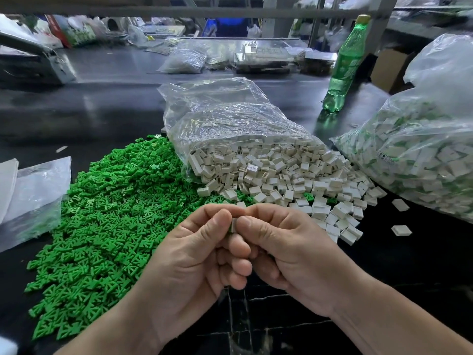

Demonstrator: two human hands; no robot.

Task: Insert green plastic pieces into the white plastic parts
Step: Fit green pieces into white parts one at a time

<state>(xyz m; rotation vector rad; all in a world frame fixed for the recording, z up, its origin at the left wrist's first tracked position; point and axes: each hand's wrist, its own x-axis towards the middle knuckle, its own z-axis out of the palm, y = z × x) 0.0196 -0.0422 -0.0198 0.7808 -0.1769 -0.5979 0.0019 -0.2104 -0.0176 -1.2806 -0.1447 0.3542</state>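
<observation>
- A dark, glossy worktable (107, 103) stretches from the near edge to the far side, and pale overhead light lies on it in soft streaks.
- 1 grey metal rail (179, 12) runs across the top of the view, meeting a middle post (272, 17) and a right post (378, 29), both grey.
- A grey metal machine (33, 65) sits at the table's far left.
- A green bottle (345, 65) stands on the table at the right, with an open cardboard box (389, 70) behind it.
- Far back lie a crumpled clear bag (184, 61), a blue bin (230, 25) and blurred clutter.
</observation>
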